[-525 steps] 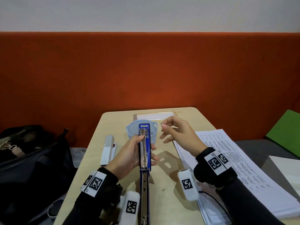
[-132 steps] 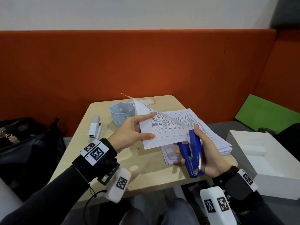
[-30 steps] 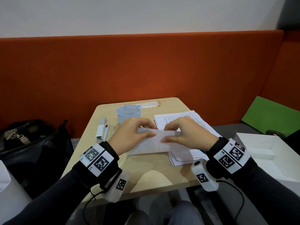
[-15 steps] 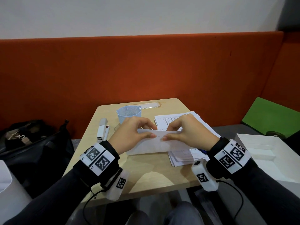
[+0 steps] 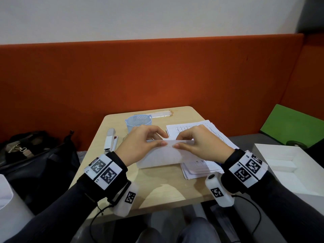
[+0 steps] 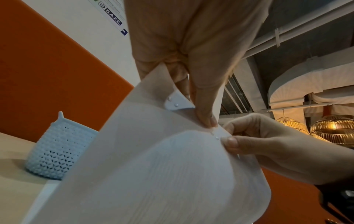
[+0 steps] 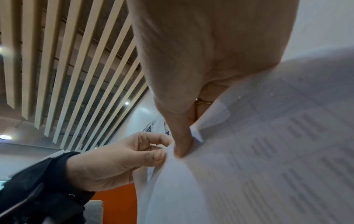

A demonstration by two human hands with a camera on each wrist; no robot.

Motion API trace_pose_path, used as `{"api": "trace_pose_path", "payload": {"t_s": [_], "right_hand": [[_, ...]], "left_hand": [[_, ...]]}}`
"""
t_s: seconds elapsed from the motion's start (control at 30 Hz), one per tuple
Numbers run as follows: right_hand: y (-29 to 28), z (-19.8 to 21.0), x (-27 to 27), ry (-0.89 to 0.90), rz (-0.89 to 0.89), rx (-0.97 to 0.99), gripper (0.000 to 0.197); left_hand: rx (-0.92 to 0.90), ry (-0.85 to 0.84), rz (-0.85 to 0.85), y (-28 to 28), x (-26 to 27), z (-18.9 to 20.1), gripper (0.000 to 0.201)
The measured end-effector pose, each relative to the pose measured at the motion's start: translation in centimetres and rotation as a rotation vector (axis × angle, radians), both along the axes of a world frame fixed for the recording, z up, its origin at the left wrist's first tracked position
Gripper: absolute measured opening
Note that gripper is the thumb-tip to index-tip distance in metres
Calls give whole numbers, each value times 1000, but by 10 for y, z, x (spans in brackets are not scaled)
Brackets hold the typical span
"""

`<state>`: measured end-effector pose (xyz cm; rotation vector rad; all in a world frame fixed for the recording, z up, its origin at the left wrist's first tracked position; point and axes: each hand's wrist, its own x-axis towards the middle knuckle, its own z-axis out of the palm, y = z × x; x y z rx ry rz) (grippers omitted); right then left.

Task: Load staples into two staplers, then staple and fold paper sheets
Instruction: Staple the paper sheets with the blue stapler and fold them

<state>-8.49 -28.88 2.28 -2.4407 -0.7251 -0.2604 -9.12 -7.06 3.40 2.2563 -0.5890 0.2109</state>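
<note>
Small wood-top table (image 5: pixel 157 193) against orange padded bench back (image 5: pixel 157 72), white wall (image 5: pixel 140 16) above; slatted ceiling (image 7: pixel 67 60), woven pendant lamps (image 6: pixel 333 128) lit.

Both hands' fingers (image 5: pixel 158 142) on folded paper (image 5: pixel 163 155), white stapler (image 5: pixel 110 140) nearby.

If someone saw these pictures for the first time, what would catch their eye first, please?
Probably the two hands meeting at the middle of the table: the left hand and right hand pinch the top edge of a folded sheet of paper. Behind them runs a bright orange backrest, with a pale blue basket near the table's far edge.
</note>
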Motion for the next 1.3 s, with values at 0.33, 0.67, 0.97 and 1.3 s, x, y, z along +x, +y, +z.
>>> {"api": "trace_pose_path", "payload": {"t_s": [0.33,0.67,0.97,1.3], "right_hand": [[4,-2,-3,26,25,29,17],[-3,-7,3,8,-7,83,35],[4,-3,-5,32,45,112,23],[0,-6,-2,60,0,169,46]], "left_hand": [[0,-13,16,3,-1,0,11],[-4,3,43,10,3,-5,8],[-22,18,32,9,2,-7,6],[-40,26,25,13,4,-6,7]]}}
